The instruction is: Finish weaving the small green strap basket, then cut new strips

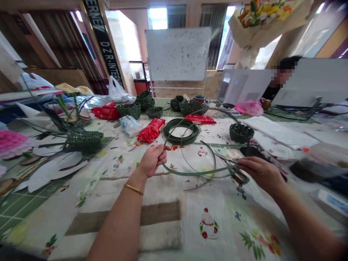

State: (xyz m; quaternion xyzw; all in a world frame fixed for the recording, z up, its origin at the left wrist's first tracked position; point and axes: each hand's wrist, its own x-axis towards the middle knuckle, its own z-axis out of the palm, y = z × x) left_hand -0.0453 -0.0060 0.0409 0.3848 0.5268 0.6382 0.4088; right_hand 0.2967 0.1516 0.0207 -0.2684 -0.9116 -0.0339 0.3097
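A dark green flat strip sags in a curve between my two hands above the patterned tablecloth. My left hand, a gold bangle at its wrist, pinches one part of the strip. The fingers of my right hand are closed on the strip farther along. Loose loops of it curl up and around between the hands. Behind them lies a coil of the same green strip. Scissors rest on the cloth just beside my right hand, partly covered by the strip.
Several woven green baskets stand at the back, one small basket nearer on the right. Red packets lie by the coil. At left is an unfinished woven piece with long loose strands. A person sits behind monitors at the far right.
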